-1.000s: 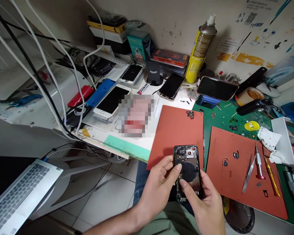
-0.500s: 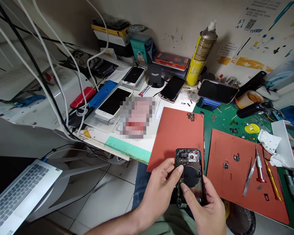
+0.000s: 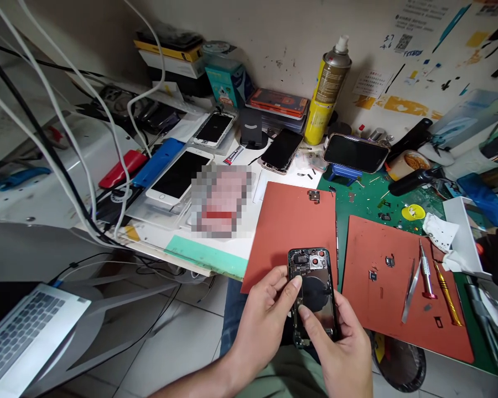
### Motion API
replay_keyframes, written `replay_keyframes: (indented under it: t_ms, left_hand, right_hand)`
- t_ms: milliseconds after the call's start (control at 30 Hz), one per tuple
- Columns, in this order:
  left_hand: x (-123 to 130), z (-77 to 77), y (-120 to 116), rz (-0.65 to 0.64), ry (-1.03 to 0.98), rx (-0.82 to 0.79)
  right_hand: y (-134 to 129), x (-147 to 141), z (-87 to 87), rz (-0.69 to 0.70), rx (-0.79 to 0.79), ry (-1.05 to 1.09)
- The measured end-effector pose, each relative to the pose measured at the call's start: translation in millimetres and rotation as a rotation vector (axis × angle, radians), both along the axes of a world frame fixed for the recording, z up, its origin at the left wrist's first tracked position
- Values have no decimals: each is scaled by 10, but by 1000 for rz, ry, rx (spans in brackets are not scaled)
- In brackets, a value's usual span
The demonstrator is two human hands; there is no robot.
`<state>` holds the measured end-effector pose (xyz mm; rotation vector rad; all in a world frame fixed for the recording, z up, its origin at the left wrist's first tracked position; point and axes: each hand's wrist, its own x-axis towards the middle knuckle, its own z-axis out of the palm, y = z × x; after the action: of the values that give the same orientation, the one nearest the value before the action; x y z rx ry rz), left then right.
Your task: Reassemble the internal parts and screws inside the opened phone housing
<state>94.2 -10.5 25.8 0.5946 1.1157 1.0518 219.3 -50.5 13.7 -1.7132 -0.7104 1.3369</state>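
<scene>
An opened phone housing (image 3: 326, 309) with bare inner parts and a dark round pad is held over my lap, at the front edge of the bench. My left hand (image 3: 269, 307) grips its left side, thumb pressed on the inner left edge. My right hand (image 3: 340, 342) wraps its lower right side, and that thumb rests inside near the left edge, below the other thumb. Under the phone's top end lies a red-brown mat (image 3: 290, 221). A small metal part (image 3: 314, 196) sits at that mat's far end.
On a second red-brown mat (image 3: 369, 320) at right lie tweezers (image 3: 410, 293), a silver screwdriver (image 3: 426, 273), a gold screwdriver (image 3: 449, 293) and small parts. Farther back stand a yellow spray can (image 3: 326, 97) and a propped phone (image 3: 357, 152). White cables (image 3: 72, 110) hang at left, above a laptop (image 3: 37, 342).
The whole view has shifted, so the bench appears farther left. Both hands keep their hold on the phone housing, with little visible change in thumb position.
</scene>
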Motion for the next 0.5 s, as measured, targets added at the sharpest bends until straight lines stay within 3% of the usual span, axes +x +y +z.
replay_keyframes:
  t_ms: [500]
  left_hand:
    - [2,-9,7,-31,5,14]
  right_hand:
    - [-19,-15,1,-83,-19,-15]
